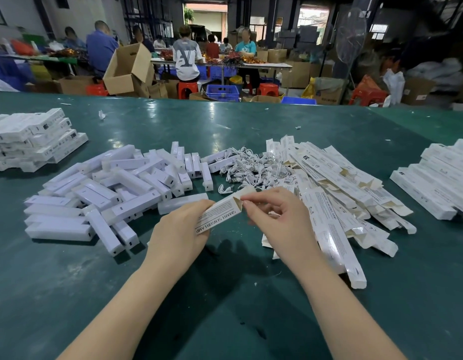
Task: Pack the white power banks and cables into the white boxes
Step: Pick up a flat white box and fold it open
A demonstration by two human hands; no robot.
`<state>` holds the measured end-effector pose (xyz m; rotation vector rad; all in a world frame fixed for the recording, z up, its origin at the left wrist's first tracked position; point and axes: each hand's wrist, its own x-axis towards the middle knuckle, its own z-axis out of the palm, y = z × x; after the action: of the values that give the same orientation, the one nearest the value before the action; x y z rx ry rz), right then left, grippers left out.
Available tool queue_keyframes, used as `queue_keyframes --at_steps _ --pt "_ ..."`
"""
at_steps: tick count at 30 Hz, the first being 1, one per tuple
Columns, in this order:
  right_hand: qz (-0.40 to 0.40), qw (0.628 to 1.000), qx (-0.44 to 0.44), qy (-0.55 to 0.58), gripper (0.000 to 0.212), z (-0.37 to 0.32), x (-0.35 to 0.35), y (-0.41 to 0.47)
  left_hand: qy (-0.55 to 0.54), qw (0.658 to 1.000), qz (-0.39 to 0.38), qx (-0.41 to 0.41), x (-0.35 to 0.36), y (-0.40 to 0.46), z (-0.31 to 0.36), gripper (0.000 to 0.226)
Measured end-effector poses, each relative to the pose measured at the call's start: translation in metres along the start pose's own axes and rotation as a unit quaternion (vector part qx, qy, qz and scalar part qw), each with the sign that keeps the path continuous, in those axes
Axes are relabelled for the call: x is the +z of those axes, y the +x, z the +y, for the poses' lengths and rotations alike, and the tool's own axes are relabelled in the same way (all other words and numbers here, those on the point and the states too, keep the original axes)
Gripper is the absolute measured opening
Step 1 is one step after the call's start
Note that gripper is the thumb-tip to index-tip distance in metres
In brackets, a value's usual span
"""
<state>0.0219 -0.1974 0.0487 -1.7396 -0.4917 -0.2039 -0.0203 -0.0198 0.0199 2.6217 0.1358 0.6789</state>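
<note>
Both hands (225,224) around one white box (220,211), power banks (108,188) left, cables (253,167) beyond.

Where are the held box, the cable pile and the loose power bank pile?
held box (220,213), head view, on its printed side panel.
cable pile (253,167), head view, on the tangle's middle.
power bank pile (108,190), head view, on a bank mid-heap.

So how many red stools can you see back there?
4: one far left, one under the seated person in white, one right of the blue crate, one far right. Boxes may hide others.
</note>
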Motion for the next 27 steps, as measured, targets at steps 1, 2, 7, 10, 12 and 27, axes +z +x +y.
queue_keyframes --at_steps 1,2,7,10,12,27 --pt "0.016 0.999 -0.020 -0.031 0.023 0.000 0.002 0.000 -0.001 1.000 0.001 0.001 0.000 0.000 0.000 0.039" --pt "0.025 0.998 -0.032 -0.046 0.023 0.000 0.003 0.000 -0.003 1.000 0.003 0.004 -0.001 0.000 0.001 0.038" --pt "0.000 0.999 -0.012 -0.034 0.025 0.001 0.005 -0.002 -0.021 0.999 -0.002 0.033 -0.001 -0.003 0.005 0.039" --pt "-0.049 0.997 0.025 0.047 0.022 -0.001 0.006 -0.003 -0.015 1.000 0.015 0.014 0.001 -0.003 0.005 0.036" --pt "-0.086 0.991 0.036 0.094 0.027 -0.003 0.011 -0.005 -0.021 0.999 0.027 -0.013 0.000 -0.001 0.004 0.036" --pt "-0.140 0.971 -0.189 -0.047 0.048 -0.002 0.031 -0.020 -0.167 0.984 0.053 -0.023 -0.005 -0.001 0.001 0.040"
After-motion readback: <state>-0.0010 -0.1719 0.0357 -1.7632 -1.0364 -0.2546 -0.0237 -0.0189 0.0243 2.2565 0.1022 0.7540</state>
